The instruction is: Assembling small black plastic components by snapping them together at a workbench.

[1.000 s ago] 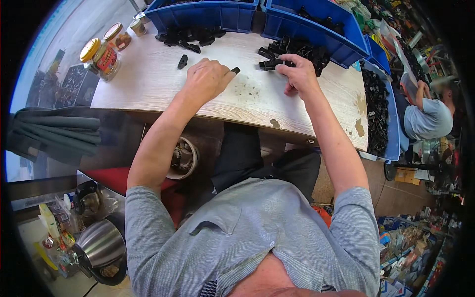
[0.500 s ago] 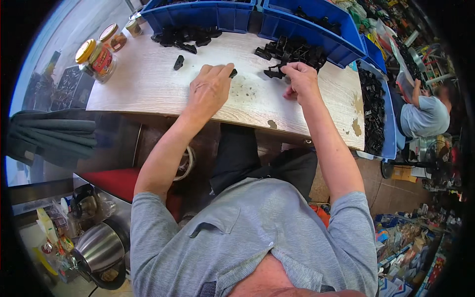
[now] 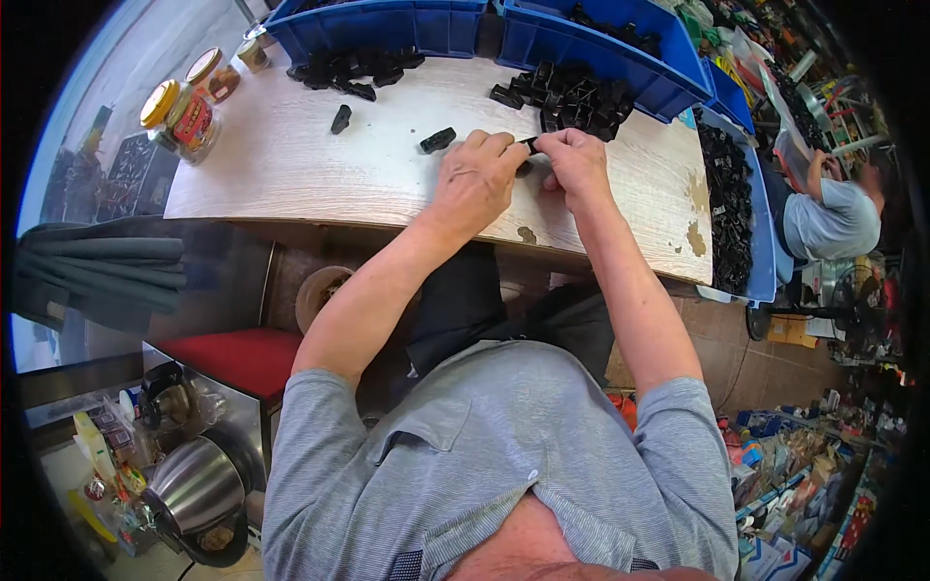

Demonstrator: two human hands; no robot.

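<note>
My left hand [image 3: 477, 180] and my right hand [image 3: 577, 165] meet over the middle of the table. Between their fingertips is a small black plastic part [image 3: 529, 144], mostly covered by the fingers. The right thumb and fingers pinch its right end; the left fingers close on its other side. Just left of my left hand lies a loose black part [image 3: 438, 140]. Farther left rests another black part [image 3: 341, 119]. Beyond my right hand is a heap of black frame-like parts [image 3: 572, 97], and a smaller heap of black pieces [image 3: 354, 70] sits at the far left.
Blue bins [image 3: 601, 48] line the table's far edge. At the right side stands a blue crate [image 3: 763, 242] full of black parts. Jars, one yellow-lidded [image 3: 184, 121], occupy the left corner. Another person [image 3: 828, 225] works at the far right. A steel kettle [image 3: 199, 481] is lower left.
My left hand has left the loose black part lying on the table and moved right to the part in my right hand. My right hand has drawn slightly left, away from the heap.
</note>
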